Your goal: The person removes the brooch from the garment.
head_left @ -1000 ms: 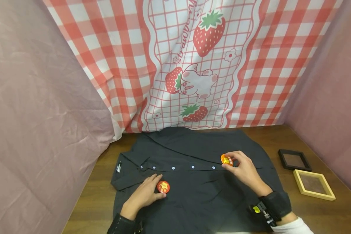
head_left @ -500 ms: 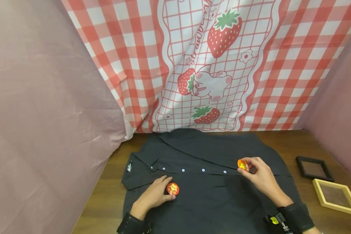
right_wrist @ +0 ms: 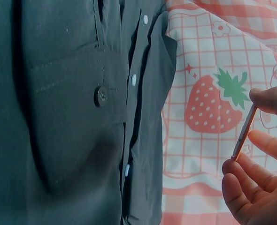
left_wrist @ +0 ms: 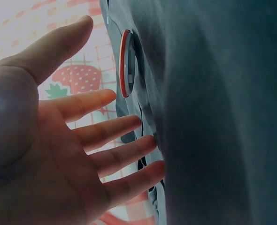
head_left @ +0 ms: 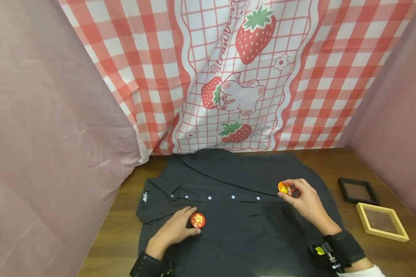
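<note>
A dark button-up shirt point(head_left: 235, 238) lies spread out, its collar to the left and its row of pale buttons across the middle. On its near half sits a round red badge point(head_left: 197, 220) with a yellow star figure; the left wrist view shows this badge point(left_wrist: 127, 63) edge-on against the cloth. My left hand point(head_left: 175, 230) lies beside it, thumb and fingers spread around its left side. Over the right part of the button row, my right hand point(head_left: 306, 200) pinches an orange badge point(head_left: 283, 188) by its edge. The right wrist view shows that badge point(right_wrist: 244, 133) side-on, held off the shirt.
To the right on the wooden table point(head_left: 107, 231) lie a black frame point(head_left: 358, 191) and a light wooden frame point(head_left: 382, 222). A strawberry-print checked cloth point(head_left: 228, 96) hangs behind, with pink cloth point(head_left: 55, 115) on both sides.
My right hand has moved a little to the right along the button row with the orange badge. My left hand stays by the red badge. The head view has shifted slightly.
</note>
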The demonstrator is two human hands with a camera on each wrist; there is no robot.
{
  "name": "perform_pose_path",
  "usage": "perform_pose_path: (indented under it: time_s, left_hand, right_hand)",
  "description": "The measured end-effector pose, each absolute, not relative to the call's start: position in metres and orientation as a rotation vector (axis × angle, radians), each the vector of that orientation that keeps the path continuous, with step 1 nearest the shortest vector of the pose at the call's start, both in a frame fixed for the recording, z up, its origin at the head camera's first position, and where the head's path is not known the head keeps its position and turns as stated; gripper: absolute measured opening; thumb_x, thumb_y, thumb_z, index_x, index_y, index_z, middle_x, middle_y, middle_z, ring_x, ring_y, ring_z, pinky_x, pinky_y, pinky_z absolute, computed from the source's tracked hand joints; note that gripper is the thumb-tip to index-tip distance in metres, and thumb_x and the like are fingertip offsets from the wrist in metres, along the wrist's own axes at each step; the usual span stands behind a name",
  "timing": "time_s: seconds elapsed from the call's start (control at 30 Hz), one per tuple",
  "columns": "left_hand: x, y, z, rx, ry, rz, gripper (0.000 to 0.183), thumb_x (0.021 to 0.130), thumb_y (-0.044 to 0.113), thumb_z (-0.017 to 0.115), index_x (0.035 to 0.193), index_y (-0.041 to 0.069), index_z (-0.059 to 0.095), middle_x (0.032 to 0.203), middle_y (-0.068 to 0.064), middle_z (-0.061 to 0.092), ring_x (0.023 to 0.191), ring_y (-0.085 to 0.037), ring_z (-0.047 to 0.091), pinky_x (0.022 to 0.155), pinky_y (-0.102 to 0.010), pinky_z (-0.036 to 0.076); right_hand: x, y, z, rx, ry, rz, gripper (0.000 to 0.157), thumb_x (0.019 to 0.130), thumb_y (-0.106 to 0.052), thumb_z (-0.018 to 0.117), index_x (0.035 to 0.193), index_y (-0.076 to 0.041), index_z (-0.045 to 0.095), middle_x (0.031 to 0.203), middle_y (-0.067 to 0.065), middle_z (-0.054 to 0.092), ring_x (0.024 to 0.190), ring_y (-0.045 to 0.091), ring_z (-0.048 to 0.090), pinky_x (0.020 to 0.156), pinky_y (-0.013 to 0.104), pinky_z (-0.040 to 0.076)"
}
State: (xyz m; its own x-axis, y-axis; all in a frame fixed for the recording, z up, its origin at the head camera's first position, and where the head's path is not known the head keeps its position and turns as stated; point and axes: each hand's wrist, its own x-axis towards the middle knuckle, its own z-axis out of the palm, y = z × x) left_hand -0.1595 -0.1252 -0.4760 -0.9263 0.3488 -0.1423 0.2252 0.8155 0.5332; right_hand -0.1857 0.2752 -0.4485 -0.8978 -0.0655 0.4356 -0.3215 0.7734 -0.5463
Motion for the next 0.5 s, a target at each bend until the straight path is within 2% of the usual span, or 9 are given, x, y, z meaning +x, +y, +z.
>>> perform_pose_path:
  time_s: [0.27, 0.5]
  left_hand:
    - [-0.16, -0.126, -0.474, 0.441, 2.766, 0.774, 0.071, 0.082, 0.035, 0.077, 0.14, 0.002, 0.05, 0.144, -0.024, 0.048, 0.135, -0.042, 0.043, 0.109, -0.059, 0.036]
    - [-0.158, -0.125, -0.474, 0.445, 2.766, 0.767, 0.072, 0.082, 0.035, 0.077, 0.14, 0.002, 0.049, 0.144, -0.023, 0.048, 0.135, -0.042, 0.043, 0.109, -0.058, 0.036]
  right_hand:
    - [-0.189, 0.285, -0.445, 0.277, -2.564, 0.885, 0.038, 0.076, -0.013, 0.083, 0.11, -0.003, 0.069, 0.1, 0.014, 0.061, 0.077, 0.025, 0.057, 0.06, 0.019, 0.045]
    - [-0.191, 0.295, -0.443, 0.271, -2.544, 0.858, 0.038, 0.074, -0.013, 0.084, 0.108, -0.003, 0.069, 0.097, 0.013, 0.062, 0.074, 0.02, 0.056, 0.059, 0.019, 0.045]
